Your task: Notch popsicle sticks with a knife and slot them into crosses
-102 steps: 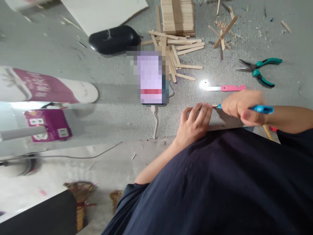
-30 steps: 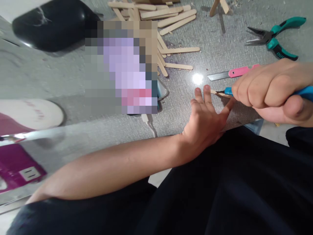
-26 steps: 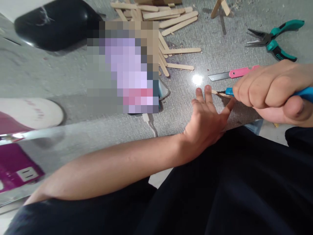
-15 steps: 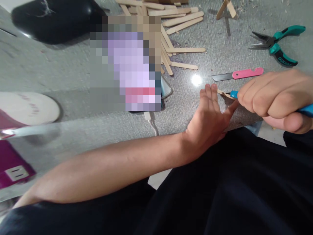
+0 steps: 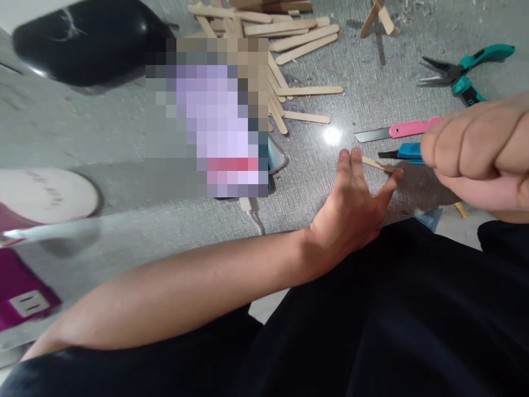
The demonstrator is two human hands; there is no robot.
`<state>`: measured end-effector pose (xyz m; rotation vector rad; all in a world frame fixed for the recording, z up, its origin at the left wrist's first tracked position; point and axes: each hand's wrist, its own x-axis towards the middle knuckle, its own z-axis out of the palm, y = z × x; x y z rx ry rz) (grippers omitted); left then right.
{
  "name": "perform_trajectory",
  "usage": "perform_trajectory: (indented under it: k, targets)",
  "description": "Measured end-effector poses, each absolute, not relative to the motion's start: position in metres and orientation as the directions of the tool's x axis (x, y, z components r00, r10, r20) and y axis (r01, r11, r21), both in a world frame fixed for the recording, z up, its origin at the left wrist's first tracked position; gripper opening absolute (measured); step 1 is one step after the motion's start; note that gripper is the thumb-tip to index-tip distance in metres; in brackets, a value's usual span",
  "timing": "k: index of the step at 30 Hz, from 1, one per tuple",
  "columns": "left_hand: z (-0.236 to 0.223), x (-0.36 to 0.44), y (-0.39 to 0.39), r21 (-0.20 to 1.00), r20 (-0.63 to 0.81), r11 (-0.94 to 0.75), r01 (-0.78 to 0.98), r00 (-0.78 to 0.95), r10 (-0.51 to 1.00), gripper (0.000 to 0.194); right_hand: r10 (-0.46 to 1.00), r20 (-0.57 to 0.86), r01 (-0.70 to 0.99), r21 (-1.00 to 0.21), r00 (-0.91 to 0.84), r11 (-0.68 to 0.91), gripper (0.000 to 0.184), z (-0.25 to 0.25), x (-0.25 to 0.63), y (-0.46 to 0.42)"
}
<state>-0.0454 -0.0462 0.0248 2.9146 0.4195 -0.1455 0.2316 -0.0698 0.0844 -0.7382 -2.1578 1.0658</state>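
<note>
My left hand (image 5: 351,207) lies flat on the grey table near its front edge, fingers stretched out and pressing a short wooden stick piece (image 5: 374,164) between fingertips and thumb. My right hand (image 5: 479,154) is a fist wrapped round a blue craft knife (image 5: 403,152). The knife's dark blade points left, a little above the stick piece and just apart from it.
A pink utility knife (image 5: 399,130) lies just behind the blue one, and green-handled pliers (image 5: 465,69) lie at the far right. Several loose wooden sticks (image 5: 289,49) lie at the top centre. A blurred phone (image 5: 223,127) with a white cable and a black case (image 5: 82,41) sit left.
My right hand has lifted the blue knife up and slightly right, so its blade has come off the stick piece. My left hand stays pressed on the stick.
</note>
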Motion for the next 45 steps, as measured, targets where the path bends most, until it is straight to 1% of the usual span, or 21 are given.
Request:
perform_trajectory:
  k: [3, 5, 6, 8, 10, 12, 16, 21, 26, 30, 34, 36, 37, 38, 39, 40, 42, 43, 45]
  targets:
    - [0.021, -0.051, -0.047, 0.197, -0.065, -0.938, 0.287, 0.958, 0.279, 0.121, 0.705, 0.261, 0.178, -0.857, -0.660, 0.483, 0.075, 0.076, 0.213, -0.072]
    - [0.020, -0.054, -0.048, 0.199, -0.038, -0.937, 0.286, 0.958, 0.284, 0.114, 0.707, 0.270, 0.140, -0.875, -0.654, 0.464, 0.075, 0.076, 0.200, -0.074]
    - [0.020, -0.054, -0.048, 0.201, -0.029, -0.937, 0.286, 0.958, 0.286, 0.112, 0.729, 0.291, 0.119, -0.883, -0.619, 0.454, 0.073, 0.077, 0.193, -0.076]
    - [0.020, -0.055, -0.049, 0.211, -0.021, -0.934, 0.290, 0.956, 0.292, 0.107, 0.820, 0.359, 0.084, -0.895, -0.447, 0.437, 0.066, 0.079, 0.180, -0.077]
    - [0.020, -0.056, -0.050, 0.229, -0.019, -0.927, 0.297, 0.954, 0.301, 0.105, 0.889, 0.399, 0.062, -0.905, -0.225, 0.421, 0.060, 0.080, 0.169, -0.077]
    - [0.020, -0.056, -0.050, 0.246, -0.016, -0.921, 0.302, 0.951, 0.307, 0.107, 0.902, 0.402, 0.038, -0.910, -0.158, 0.412, 0.058, 0.080, 0.162, -0.077]
    - [0.019, -0.056, -0.051, 0.242, -0.007, -0.922, 0.302, 0.951, 0.310, 0.112, 0.900, 0.413, 0.012, -0.908, -0.140, 0.418, 0.059, 0.077, 0.160, -0.077]
    - [0.018, -0.058, -0.051, 0.230, 0.003, -0.926, 0.300, 0.951, 0.309, 0.110, 0.901, 0.402, 0.018, -0.912, -0.160, 0.410, 0.061, 0.074, 0.162, -0.077]
    - [0.018, -0.057, -0.051, 0.242, 0.002, -0.925, 0.294, 0.953, 0.304, 0.110, 0.908, 0.400, -0.020, -0.916, -0.120, 0.401, 0.063, 0.073, 0.162, -0.078]
    - [0.018, -0.056, -0.051, 0.234, -0.001, -0.928, 0.291, 0.954, 0.299, 0.112, 0.908, 0.392, -0.038, -0.920, -0.149, 0.391, 0.063, 0.071, 0.164, -0.079]
    - [0.019, -0.056, -0.050, 0.242, -0.008, -0.925, 0.295, 0.953, 0.302, 0.106, 0.908, 0.394, -0.064, -0.919, -0.144, 0.388, 0.070, 0.070, 0.164, -0.079]
    - [0.020, -0.055, -0.050, 0.247, -0.016, -0.922, 0.299, 0.952, 0.305, 0.104, 0.912, 0.391, -0.053, -0.920, -0.124, 0.388, 0.069, 0.071, 0.166, -0.078]
    - [0.020, -0.055, -0.050, 0.252, -0.019, -0.920, 0.299, 0.952, 0.305, 0.105, 0.912, 0.382, -0.044, -0.924, -0.151, 0.380, 0.067, 0.071, 0.168, -0.078]
    - [0.021, -0.055, -0.050, 0.256, -0.023, -0.919, 0.300, 0.952, 0.304, 0.105, 0.902, 0.403, -0.038, -0.915, -0.156, 0.403, 0.066, 0.071, 0.171, -0.078]
    - [0.021, -0.055, -0.050, 0.260, -0.026, -0.918, 0.299, 0.953, 0.303, 0.105, 0.885, 0.409, -0.019, -0.909, -0.222, 0.416, 0.065, 0.071, 0.174, -0.078]
    - [0.022, -0.055, -0.050, 0.264, -0.027, -0.917, 0.300, 0.952, 0.304, 0.105, 0.858, 0.395, 0.003, -0.908, -0.330, 0.419, 0.066, 0.071, 0.177, -0.078]
    - [0.023, -0.055, -0.050, 0.268, -0.023, -0.915, 0.302, 0.951, 0.307, 0.105, 0.787, 0.339, 0.063, -0.901, -0.515, 0.429, 0.067, 0.071, 0.182, -0.080]
    - [0.023, -0.055, -0.050, 0.267, -0.022, -0.915, 0.304, 0.951, 0.310, 0.105, 0.756, 0.307, 0.092, -0.896, -0.579, 0.434, 0.068, 0.071, 0.182, -0.080]
    - [0.023, -0.055, -0.050, 0.264, -0.021, -0.914, 0.307, 0.950, 0.313, 0.105, 0.717, 0.284, 0.133, -0.876, -0.636, 0.464, 0.069, 0.069, 0.181, -0.082]
